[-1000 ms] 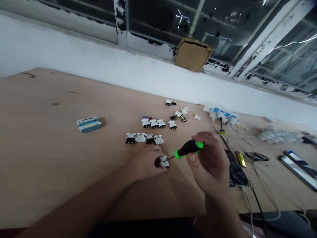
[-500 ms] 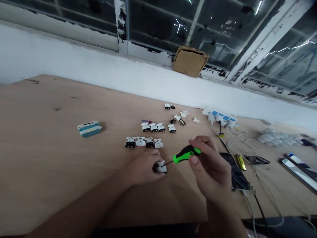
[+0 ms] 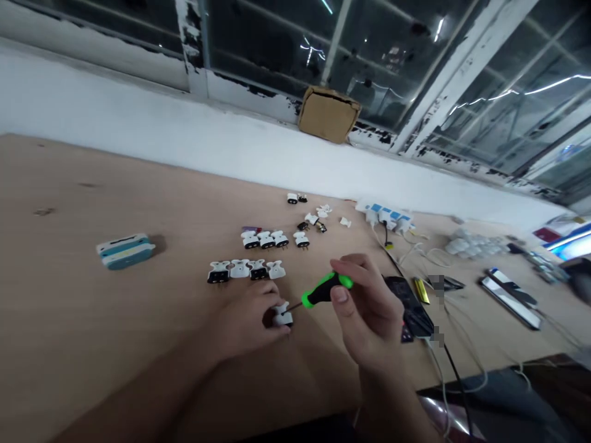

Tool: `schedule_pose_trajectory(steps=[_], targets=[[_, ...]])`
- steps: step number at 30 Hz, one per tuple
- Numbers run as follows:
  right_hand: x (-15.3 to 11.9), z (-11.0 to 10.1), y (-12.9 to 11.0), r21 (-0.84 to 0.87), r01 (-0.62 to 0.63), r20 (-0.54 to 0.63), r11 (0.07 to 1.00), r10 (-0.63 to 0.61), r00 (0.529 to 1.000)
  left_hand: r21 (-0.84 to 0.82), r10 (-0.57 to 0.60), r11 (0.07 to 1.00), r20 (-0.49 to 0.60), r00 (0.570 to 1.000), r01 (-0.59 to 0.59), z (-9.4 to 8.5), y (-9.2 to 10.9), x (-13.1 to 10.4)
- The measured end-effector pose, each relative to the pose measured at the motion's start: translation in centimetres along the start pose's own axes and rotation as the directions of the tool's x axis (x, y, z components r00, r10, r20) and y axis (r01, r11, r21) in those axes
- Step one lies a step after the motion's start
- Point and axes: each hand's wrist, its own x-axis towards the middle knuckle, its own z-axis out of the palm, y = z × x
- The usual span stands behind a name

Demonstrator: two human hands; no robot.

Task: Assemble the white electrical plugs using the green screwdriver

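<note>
My left hand (image 3: 252,317) grips a small white plug piece (image 3: 283,315) with a dark base, low on the wooden table. In my right hand (image 3: 369,307) is a green and black screwdriver (image 3: 325,290), pinched by the handle. Its thin shaft slants down to the left, and the tip meets the white piece. Just beyond my left hand lies a row of white and black plug parts (image 3: 239,268). Behind that row stand several white plugs with black bases (image 3: 266,239).
Further back lie loose white pieces (image 3: 324,210). A blue and white box (image 3: 125,250) sits at the left. Toward the right are a power strip (image 3: 385,215), cables, a yellow item (image 3: 421,290), a black pouch and a phone (image 3: 508,299). A cardboard box (image 3: 329,114) rests by the window.
The view has turned right, so the table items appear shifted left. Both hands keep their holds, and the screwdriver handle has rotated slightly.
</note>
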Motion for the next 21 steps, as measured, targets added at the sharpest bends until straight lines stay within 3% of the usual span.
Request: schedule_pose_trajectory(steps=[6, 13, 21], targets=[[-0.6, 0.1, 0.1, -0.032, -0.137, 0.022, 0.990, 0.138, 0.990, 0.010, -0.047, 0.999, 0.014, 0.999, 0.047, -0.1, 0.2, -0.1], [-0.3, 0.6, 0.3, 0.047, -0.037, -0.029, 0.998, 0.039, 0.999, 0.070, -0.049, 0.996, -0.010, 0.999, 0.050, -0.1, 0.6, -0.2], [-0.7, 0.7, 0.7, -0.029, -0.098, -0.048, 0.995, 0.096, 0.994, 0.055, 0.003, 0.998, -0.016, 1.000, -0.002, 0.3, -0.5, -0.1]])
